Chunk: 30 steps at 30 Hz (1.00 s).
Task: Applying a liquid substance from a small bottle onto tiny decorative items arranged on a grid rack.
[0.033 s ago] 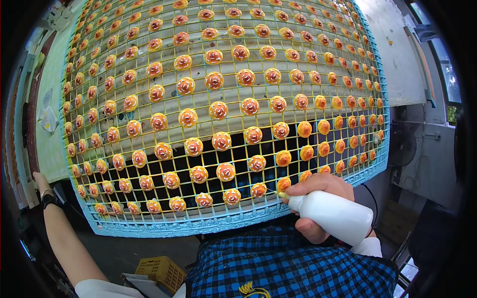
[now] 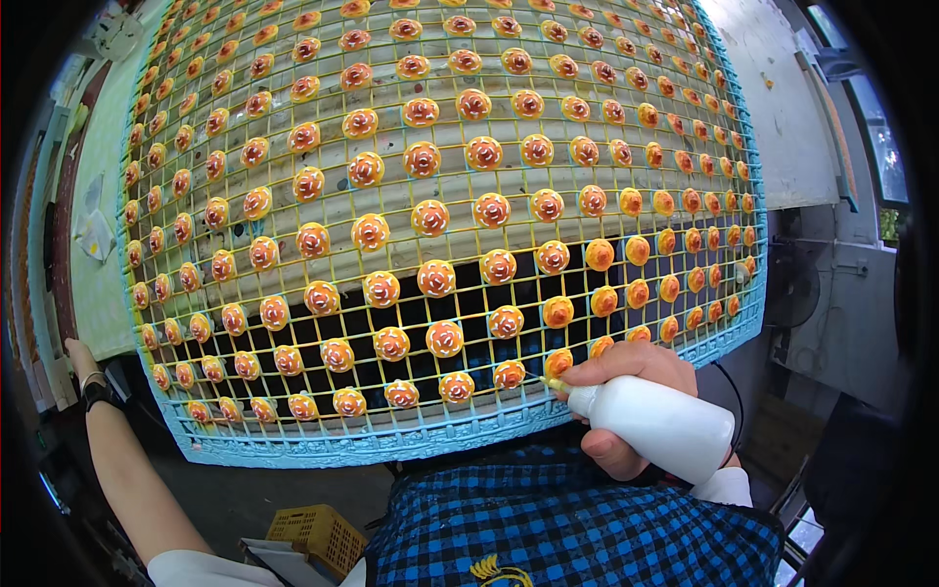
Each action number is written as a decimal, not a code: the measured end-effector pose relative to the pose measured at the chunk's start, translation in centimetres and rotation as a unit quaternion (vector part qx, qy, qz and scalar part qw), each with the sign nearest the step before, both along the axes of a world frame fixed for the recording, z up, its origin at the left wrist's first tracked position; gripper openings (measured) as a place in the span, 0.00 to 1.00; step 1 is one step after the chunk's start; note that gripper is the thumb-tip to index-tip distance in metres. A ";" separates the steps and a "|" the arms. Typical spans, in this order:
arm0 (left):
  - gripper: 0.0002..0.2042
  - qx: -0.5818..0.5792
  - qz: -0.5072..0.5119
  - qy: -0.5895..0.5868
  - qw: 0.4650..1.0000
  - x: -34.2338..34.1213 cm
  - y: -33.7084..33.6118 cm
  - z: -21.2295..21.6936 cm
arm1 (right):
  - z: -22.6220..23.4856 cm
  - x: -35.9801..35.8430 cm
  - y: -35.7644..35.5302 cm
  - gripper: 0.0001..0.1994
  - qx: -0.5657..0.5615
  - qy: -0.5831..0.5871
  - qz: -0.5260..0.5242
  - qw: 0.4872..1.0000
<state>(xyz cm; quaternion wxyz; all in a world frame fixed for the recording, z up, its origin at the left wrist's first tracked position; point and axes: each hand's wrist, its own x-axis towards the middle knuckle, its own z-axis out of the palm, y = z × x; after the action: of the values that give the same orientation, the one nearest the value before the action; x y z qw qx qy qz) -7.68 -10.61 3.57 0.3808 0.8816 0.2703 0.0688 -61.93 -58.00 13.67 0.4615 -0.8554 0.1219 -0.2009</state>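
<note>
My right hand (image 2: 636, 377) is closed around a white squeeze bottle (image 2: 665, 428), tilted so its thin nozzle points left. The tip is beside an orange rosette (image 2: 509, 374) in the nearest row, which carries a few white marks. Rows of yellow-orange rosettes sit on a yellow grid panel (image 2: 411, 430) with a pale blue moulded frame. Rosettes left of the nozzle bear white dashes; those near my right hand, such as the plain rosette (image 2: 558, 364), have none. At the far left my left hand (image 2: 82, 358) is at the table's edge, its fingers mostly hidden.
A pale green tabletop (image 2: 103, 303) lies left of the panel, with a clear plastic piece (image 2: 95, 235) on it. Below stands a yellow plastic crate (image 2: 318, 536). A dark fan (image 2: 790, 284) is at the right, near a white board (image 2: 782, 127). A blue checked apron (image 2: 577, 519) covers my lap.
</note>
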 end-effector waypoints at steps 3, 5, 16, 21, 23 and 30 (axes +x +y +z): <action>0.33 -0.014 0.005 -0.002 1.000 -0.2 0.2 0.5 | -0.4 0.3 -0.1 0.19 0.007 -0.013 0.002 1.000; 0.33 -0.026 0.002 0.000 1.000 -0.3 0.0 0.5 | -0.2 0.3 0.0 0.19 0.020 -0.006 -0.007 1.000; 0.32 -0.088 -0.008 0.016 0.996 -1.4 -1.1 0.9 | -0.1 0.2 0.1 0.20 0.017 -0.017 -0.008 1.000; 0.31 -0.115 -0.011 0.024 0.993 -1.7 -1.2 1.0 | -0.1 0.4 0.2 0.20 0.038 -0.012 -0.006 0.999; 0.31 -0.126 -0.013 0.027 0.992 -1.9 -1.2 1.0 | -0.1 0.4 0.2 0.20 0.021 -0.014 -0.006 1.000; 0.30 -0.161 -0.021 0.039 0.986 -2.0 -1.5 1.1 | -0.1 0.4 0.2 0.19 0.032 -0.011 -0.008 0.999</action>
<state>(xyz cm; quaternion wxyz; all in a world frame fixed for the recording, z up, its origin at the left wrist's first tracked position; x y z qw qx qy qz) -9.68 -12.08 4.64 0.5084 0.8163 0.2737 -0.0181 -61.52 -57.76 13.56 0.4882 -0.8371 0.1293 -0.2102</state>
